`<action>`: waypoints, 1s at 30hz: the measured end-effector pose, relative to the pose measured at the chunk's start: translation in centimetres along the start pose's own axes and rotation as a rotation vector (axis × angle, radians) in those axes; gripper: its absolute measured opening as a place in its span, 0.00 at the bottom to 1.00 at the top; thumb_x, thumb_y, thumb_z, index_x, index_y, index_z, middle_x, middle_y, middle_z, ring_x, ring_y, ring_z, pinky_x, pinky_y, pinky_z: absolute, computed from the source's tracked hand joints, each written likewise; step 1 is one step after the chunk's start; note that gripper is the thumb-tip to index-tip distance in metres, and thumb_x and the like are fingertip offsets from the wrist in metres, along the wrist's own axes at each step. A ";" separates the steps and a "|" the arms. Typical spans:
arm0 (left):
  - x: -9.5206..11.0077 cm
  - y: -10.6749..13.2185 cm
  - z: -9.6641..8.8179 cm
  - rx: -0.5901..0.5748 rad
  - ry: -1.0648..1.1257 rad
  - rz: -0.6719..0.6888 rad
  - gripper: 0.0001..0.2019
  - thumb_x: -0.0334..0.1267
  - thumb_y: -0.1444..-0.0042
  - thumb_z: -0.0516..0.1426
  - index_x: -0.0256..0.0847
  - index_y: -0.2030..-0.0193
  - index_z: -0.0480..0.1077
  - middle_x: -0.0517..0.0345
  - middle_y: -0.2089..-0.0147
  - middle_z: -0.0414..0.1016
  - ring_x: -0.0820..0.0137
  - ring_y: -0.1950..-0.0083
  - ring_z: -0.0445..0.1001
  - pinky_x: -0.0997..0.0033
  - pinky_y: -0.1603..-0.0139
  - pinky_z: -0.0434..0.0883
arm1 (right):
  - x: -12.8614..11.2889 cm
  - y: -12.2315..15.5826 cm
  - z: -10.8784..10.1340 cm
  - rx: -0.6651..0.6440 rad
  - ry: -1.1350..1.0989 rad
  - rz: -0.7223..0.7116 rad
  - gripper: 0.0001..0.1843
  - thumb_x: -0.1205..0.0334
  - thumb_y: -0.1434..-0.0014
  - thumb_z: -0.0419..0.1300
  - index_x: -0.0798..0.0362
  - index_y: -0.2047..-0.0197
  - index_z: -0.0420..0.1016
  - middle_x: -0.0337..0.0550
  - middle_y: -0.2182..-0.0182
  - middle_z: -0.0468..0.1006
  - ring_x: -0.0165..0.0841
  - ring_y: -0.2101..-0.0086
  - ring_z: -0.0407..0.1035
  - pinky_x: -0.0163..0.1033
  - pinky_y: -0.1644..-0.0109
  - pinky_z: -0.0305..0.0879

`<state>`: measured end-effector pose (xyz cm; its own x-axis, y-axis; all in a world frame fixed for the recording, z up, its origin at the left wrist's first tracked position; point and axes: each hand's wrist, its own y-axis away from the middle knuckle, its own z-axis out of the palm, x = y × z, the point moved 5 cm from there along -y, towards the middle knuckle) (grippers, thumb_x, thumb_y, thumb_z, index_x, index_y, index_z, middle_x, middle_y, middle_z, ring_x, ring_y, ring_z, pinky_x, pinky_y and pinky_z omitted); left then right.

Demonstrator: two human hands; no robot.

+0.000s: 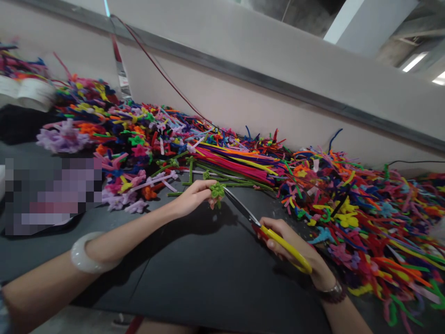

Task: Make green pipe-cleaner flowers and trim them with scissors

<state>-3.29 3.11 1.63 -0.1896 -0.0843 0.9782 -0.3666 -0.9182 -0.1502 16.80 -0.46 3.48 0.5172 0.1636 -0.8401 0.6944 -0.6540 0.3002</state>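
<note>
Between the fingertips of my left hand [196, 197] is a small green pipe-cleaner flower [217, 189], held up over the dark table. My right hand [283, 239] grips a pair of scissors [274, 236] with yellow and red handles. The scissor blades point up and left, and their tips reach the right edge of the green flower. Whether the blades are touching it or cutting into it I cannot tell. Behind my left hand, several green pipe-cleaner stems [191, 170] lie on the table.
A bundle of straight pink, yellow and orange pipe cleaners [239, 162] lies at the back. Colourful pipe-cleaner heaps spread left [132, 134] and right [347, 208]. White rolls [34, 94] stand far left. A low partition [243, 88] runs behind, with a thin cable [160, 69] hanging along it.
</note>
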 end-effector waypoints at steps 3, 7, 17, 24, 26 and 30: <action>0.0 0.0 0.1 -0.008 0.008 -0.009 0.04 0.30 0.54 0.52 0.32 0.71 0.66 0.59 0.74 0.66 0.77 0.76 0.65 0.77 0.74 0.66 | 0.0 0.0 -0.1 0.033 -0.012 0.008 0.26 0.37 0.53 0.50 0.54 0.71 0.57 0.32 0.79 0.56 0.20 0.83 0.50 0.27 0.84 0.48; 0.5 0.0 -0.3 0.122 -0.116 0.017 0.07 0.35 0.51 0.53 0.32 0.73 0.67 0.61 0.77 0.66 0.78 0.77 0.65 0.77 0.74 0.66 | -0.1 0.4 -0.4 0.129 -0.010 0.038 0.25 0.36 0.53 0.49 0.53 0.71 0.57 0.31 0.80 0.55 0.21 0.83 0.50 0.28 0.84 0.48; 0.8 0.0 -0.5 0.130 -0.247 0.058 0.10 0.37 0.47 0.51 0.34 0.75 0.66 0.62 0.78 0.66 0.79 0.77 0.65 0.80 0.74 0.64 | 0.5 0.4 0.1 0.010 -0.053 0.039 0.26 0.37 0.52 0.49 0.54 0.67 0.57 0.32 0.78 0.56 0.20 0.83 0.49 0.27 0.85 0.47; 0.3 0.0 -0.2 0.064 -0.239 0.022 0.10 0.39 0.48 0.51 0.34 0.75 0.65 0.62 0.77 0.65 0.78 0.76 0.65 0.79 0.74 0.64 | 0.2 0.3 0.1 -0.023 -0.043 0.020 0.25 0.38 0.52 0.49 0.54 0.68 0.58 0.32 0.79 0.56 0.20 0.83 0.50 0.27 0.85 0.47; 0.3 0.0 -0.1 0.065 -0.247 0.020 0.11 0.39 0.49 0.51 0.34 0.75 0.65 0.62 0.77 0.65 0.78 0.77 0.65 0.78 0.74 0.64 | 0.1 0.3 0.1 -0.022 -0.040 0.015 0.25 0.37 0.53 0.50 0.54 0.69 0.58 0.32 0.79 0.56 0.20 0.84 0.50 0.27 0.85 0.47; 0.4 0.1 0.0 0.060 -0.270 0.021 0.11 0.39 0.48 0.51 0.34 0.75 0.65 0.61 0.78 0.65 0.77 0.77 0.65 0.78 0.74 0.65 | -0.2 0.3 0.1 0.007 -0.035 0.023 0.25 0.37 0.53 0.50 0.54 0.71 0.57 0.31 0.80 0.56 0.20 0.84 0.50 0.27 0.85 0.47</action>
<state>-3.43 3.01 2.01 0.0563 -0.1968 0.9788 -0.3092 -0.9356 -0.1703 16.86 -0.76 3.74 0.5148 0.1226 -0.8485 0.6790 -0.6625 0.3162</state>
